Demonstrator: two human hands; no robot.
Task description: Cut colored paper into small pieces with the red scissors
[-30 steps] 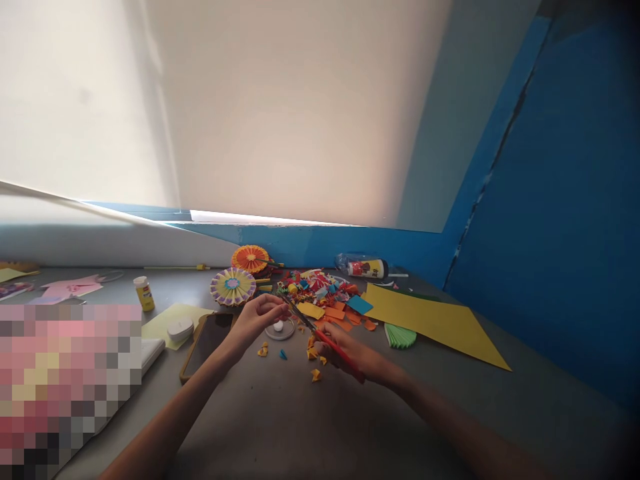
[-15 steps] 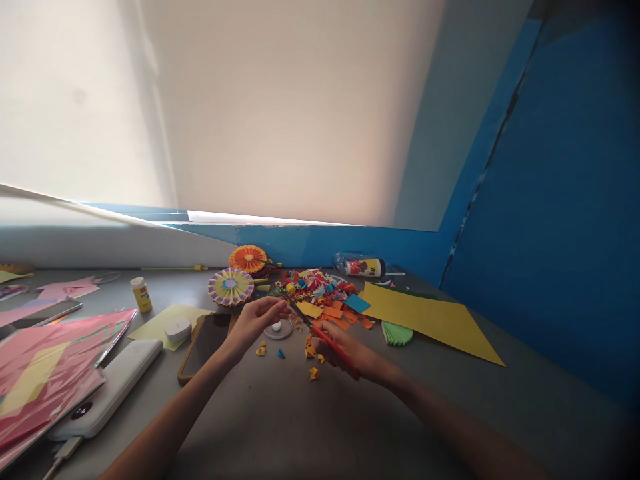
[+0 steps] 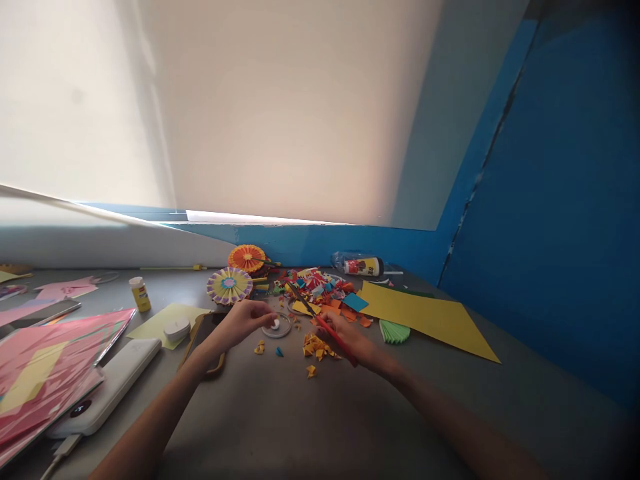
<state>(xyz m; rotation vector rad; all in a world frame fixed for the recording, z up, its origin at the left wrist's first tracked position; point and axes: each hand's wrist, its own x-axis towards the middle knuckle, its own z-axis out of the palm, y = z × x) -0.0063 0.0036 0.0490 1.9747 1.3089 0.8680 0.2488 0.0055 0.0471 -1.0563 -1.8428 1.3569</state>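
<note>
While the right hand closes its fingers on red-handled scissors — blades half-lost among paper scraps — the left hand curls narrowly beside a clear dish at three o'clock.

No text is legible on the yellow-labelled bottle or power bank.

A craft desk, strewn with paper rosettes and scraps.

Bigger heap of yellow paper snippets
</note>
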